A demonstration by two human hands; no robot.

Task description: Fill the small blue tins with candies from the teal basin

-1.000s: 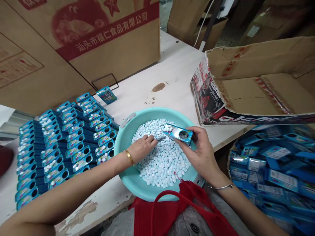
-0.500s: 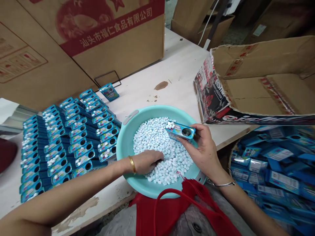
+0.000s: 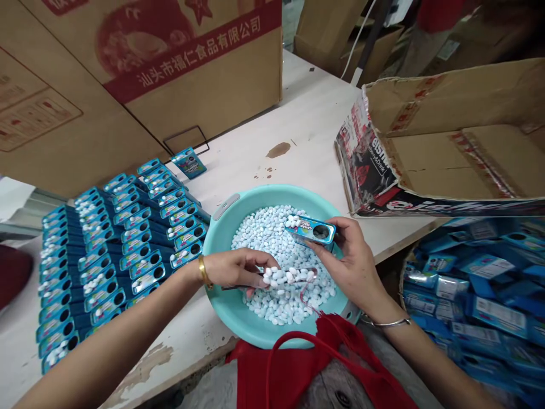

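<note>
A teal bowl (image 3: 221, 227) full of pale blue candies (image 3: 266, 233) sits at the table's near edge. My left hand (image 3: 236, 267) is closed on a small clear scoop (image 3: 289, 276) heaped with candies, lifted just above the pile. My right hand (image 3: 347, 255) grips a small blue tin (image 3: 310, 230) over the bowl's right side. The tin has a round hole at one end and a few candies lying on its other end.
Rows of several blue tins (image 3: 119, 238) stand left of the bowl. Large cardboard boxes (image 3: 140, 68) rise behind them. An open carton (image 3: 447, 142) lies at right, above a container of blue packets (image 3: 477, 284). A red bag (image 3: 306, 363) is on my lap.
My left hand dug into the candies near the bowl's front, then rose with a scoop full of them. The right hand has held the tin almost still.
</note>
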